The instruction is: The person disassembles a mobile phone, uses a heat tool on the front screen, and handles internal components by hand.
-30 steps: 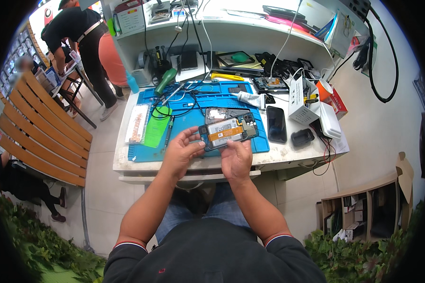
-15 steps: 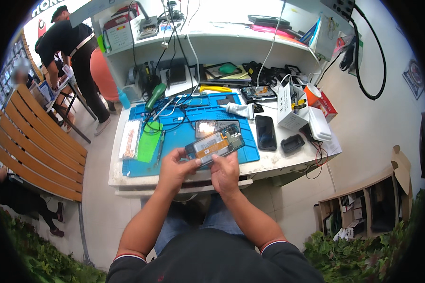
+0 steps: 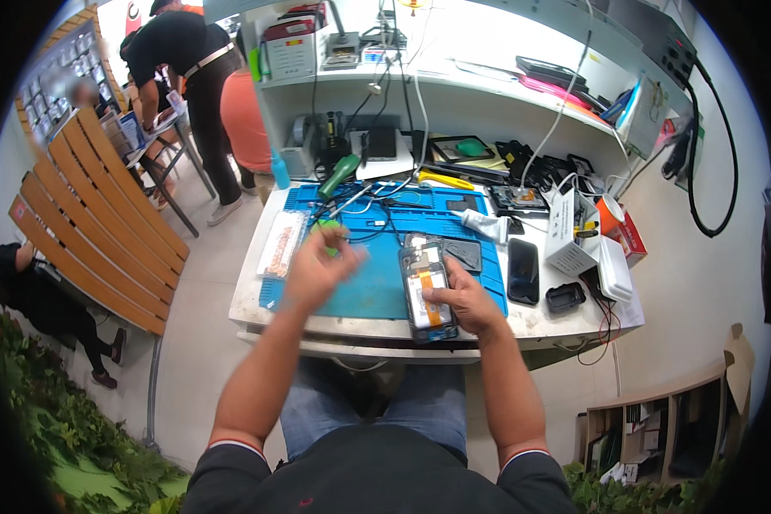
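Observation:
My right hand (image 3: 469,300) is closed around an opened smartphone (image 3: 425,313), held upright over the front of the blue repair mat (image 3: 360,295). The phone's bare inside shows a pale battery crossed by an orange ribbon cable, with the circuit board at the far end. Out to the left, my left hand (image 3: 313,270) hovers over the mat, blurred by motion; whether its fingers hold anything is unclear. Part of a green sheet (image 3: 325,225) shows just behind it. A dark rectangular tray-like piece (image 3: 463,254) lies on the mat behind my right hand.
Right of the mat lie a black phone (image 3: 522,271) and a small black case (image 3: 565,297). A white tube (image 3: 486,225), a yellow cutter (image 3: 445,180) and a green-handled tool (image 3: 338,176) lie farther back among cables. A bubble-wrapped packet (image 3: 281,244) sits at left. Other people (image 3: 184,51) are beyond.
My left hand has let go of the phone and moved left over the mat. My right hand keeps the phone and has turned it from slanted to nearly upright. The view has shifted.

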Demonstrator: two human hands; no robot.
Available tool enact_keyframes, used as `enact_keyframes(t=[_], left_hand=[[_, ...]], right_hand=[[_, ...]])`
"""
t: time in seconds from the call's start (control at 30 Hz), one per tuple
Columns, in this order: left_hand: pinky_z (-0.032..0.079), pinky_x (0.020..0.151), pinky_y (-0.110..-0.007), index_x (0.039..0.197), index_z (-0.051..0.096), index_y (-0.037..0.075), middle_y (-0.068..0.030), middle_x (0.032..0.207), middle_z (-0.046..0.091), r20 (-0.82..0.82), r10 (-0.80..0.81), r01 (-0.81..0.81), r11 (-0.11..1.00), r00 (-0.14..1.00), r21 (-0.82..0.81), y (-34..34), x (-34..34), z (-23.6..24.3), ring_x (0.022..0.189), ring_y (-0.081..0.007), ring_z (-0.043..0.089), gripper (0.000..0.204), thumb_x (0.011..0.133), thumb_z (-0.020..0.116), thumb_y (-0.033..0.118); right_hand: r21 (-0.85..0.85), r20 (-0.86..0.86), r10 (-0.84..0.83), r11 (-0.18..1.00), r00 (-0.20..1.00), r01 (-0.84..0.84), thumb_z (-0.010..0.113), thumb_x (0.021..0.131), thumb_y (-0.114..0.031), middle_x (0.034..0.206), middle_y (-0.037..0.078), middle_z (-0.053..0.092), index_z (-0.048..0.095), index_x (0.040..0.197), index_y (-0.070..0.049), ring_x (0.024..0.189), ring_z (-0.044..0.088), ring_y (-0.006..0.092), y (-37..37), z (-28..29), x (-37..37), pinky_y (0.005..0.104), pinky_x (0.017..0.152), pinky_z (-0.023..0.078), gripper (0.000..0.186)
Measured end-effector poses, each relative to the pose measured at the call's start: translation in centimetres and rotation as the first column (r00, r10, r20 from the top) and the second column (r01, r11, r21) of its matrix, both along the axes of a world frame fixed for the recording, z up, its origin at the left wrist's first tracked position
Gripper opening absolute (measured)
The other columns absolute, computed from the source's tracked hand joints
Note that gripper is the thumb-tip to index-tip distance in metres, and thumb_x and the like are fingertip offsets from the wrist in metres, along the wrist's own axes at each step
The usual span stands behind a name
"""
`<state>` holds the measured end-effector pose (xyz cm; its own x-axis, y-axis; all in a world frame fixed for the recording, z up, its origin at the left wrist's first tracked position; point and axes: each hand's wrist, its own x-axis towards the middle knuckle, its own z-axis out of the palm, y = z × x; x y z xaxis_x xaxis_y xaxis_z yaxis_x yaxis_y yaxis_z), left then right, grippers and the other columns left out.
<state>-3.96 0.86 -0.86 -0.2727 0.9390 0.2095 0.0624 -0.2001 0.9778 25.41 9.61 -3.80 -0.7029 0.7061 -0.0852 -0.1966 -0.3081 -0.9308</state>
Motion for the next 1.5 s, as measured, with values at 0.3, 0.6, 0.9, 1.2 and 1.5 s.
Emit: enact_keyframes(t=[0.3, 0.6, 0.9, 1.2, 1.5], left_hand=[[0.062, 0.089, -0.037, 0.139, 0.072, -0.004, -0.0142, 0.116, 0.080, -0.485, 0.620, -0.612, 0.765, 0.617, 0.200, 14.1, -20.8, 2.5, 0.101, -0.0244, 0.078, 0.077, 0.087, 0.096, 0.047], [0.061, 0.100, -0.043, 0.134, 0.079, 0.005, -0.0162, 0.123, 0.083, -0.791, 0.445, -0.682, 0.730, 0.421, 0.048, 18.4, -22.0, 1.0, 0.115, -0.0337, 0.080, 0.069, 0.086, 0.093, 0.053], [0.059, 0.084, -0.045, 0.112, 0.083, 0.004, -0.0155, 0.101, 0.079, -0.710, 0.619, -0.561, 0.737, 0.335, 0.378, 14.5, -19.1, 3.5, 0.090, -0.0337, 0.077, 0.041, 0.095, 0.086, 0.041], [0.058, 0.082, -0.030, 0.112, 0.081, 0.000, -0.0058, 0.099, 0.079, -0.529, 0.245, -0.047, 0.932, 0.813, 0.359, 12.9, -6.9, 7.8, 0.090, -0.0130, 0.076, 0.024, 0.100, 0.086, 0.021], [0.063, 0.090, -0.037, 0.121, 0.085, 0.006, -0.0112, 0.119, 0.081, -0.726, -0.040, 0.328, 0.908, 0.686, 0.259, 16.4, 6.8, 8.1, 0.102, -0.0262, 0.079, 0.034, 0.097, 0.091, 0.028]], right_hand=[[0.268, 0.538, 0.289, 0.832, 0.792, -0.486, 0.087, 0.095, -0.012, 0.167, 0.018, 0.054, 0.041, 0.170, 0.005, 0.153, 0.052, 0.0263, 5.4, 2.0, -0.8, 0.0372, 0.128, 0.040, 0.090], [0.734, 0.642, -0.258, 0.477, 0.722, -0.483, 0.083, 0.088, -0.029, 0.137, 0.026, 0.073, 0.067, 0.147, 0.002, 0.128, 0.071, 0.0427, 2.0, 3.5, -2.1, 0.0481, 0.112, 0.056, 0.069], [0.770, 0.638, -0.401, 0.363, 0.658, -0.525, 0.095, 0.083, -0.045, 0.134, 0.017, 0.071, 0.062, 0.151, 0.000, 0.129, 0.060, 0.0364, -1.4, 3.9, -2.0, 0.0461, 0.114, 0.051, 0.089], [0.928, 0.342, -0.480, 0.310, 0.808, -0.208, 0.098, 0.082, -0.040, 0.127, 0.020, 0.072, 0.066, 0.141, -0.001, 0.120, 0.065, 0.0406, -2.4, 1.1, -0.6, 0.0499, 0.105, 0.053, 0.078], [0.945, 0.180, -0.533, 0.328, 0.826, 0.005, 0.094, 0.087, -0.040, 0.132, 0.023, 0.073, 0.067, 0.142, 0.003, 0.122, 0.067, 0.0420, -3.0, -0.7, 0.2, 0.0499, 0.109, 0.051, 0.075]])
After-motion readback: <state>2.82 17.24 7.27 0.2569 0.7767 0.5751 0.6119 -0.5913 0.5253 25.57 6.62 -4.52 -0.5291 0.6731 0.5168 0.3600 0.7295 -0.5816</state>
